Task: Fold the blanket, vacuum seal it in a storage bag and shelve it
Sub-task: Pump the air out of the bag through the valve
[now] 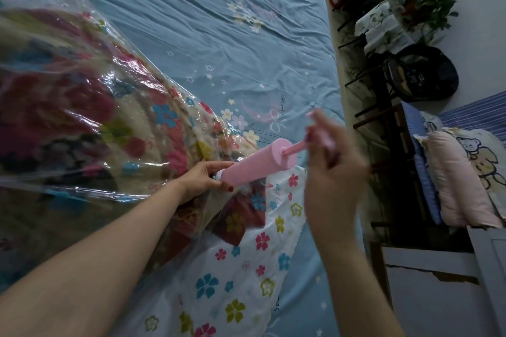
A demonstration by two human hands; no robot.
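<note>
Basically the storage bag (90,107) is lying on the bed (219,22) with the blanket (60,96) inside, looking bulky, soft and slick-skinned, probably best taken by its edges. Pink pump (256,163) is sitting at the bag's valve. Left hand (204,176) is wrapping the pump's base, arm stretched forward; right hand (332,169), blurred, is gripping the plunger handle (319,131), partly drawn out.

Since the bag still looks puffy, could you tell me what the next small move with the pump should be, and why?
Probably push the handle back in with the right hand: the rod is drawn out of the pink pump, the storage bag still balloons around the blanket, and the left hand grips the pump's base.
</note>
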